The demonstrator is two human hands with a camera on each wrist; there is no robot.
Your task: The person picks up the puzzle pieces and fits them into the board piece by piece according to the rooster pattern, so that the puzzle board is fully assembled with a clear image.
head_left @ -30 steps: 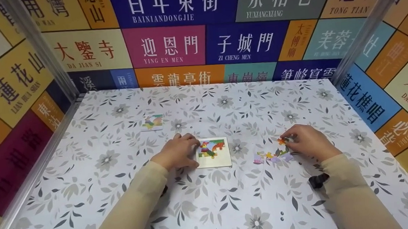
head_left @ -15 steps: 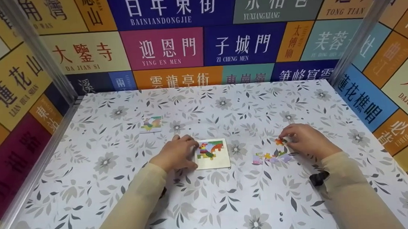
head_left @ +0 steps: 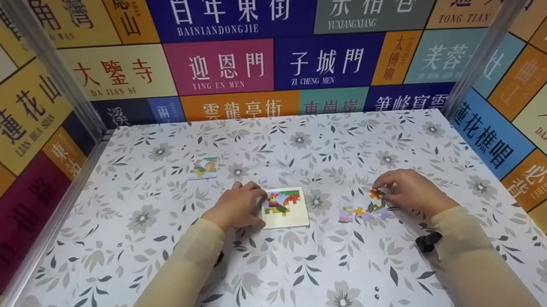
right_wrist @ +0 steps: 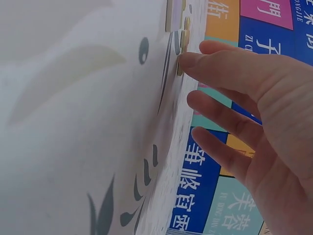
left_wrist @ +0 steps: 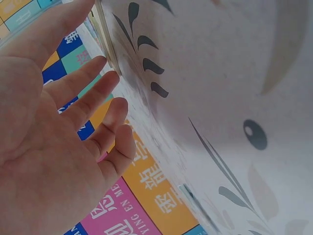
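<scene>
Puzzle tray (head_left: 285,219), one, partly filled, middle of worktop (head_left: 282,278). One picture square (head_left: 203,167), back left. Loose pieces (head_left: 360,211) bunched right of tray, exact count unclear. Two hands: left hand (head_left: 237,205) loosely spread, thumb and fingertips against tray's left edge; right hand (head_left: 412,192) angled inward, thumb and index pinching one orange-red piece (head_left: 375,193). Forearms (head_left: 167,281) cut off at bottom; tray mostly cropped in left wrist view.
</scene>
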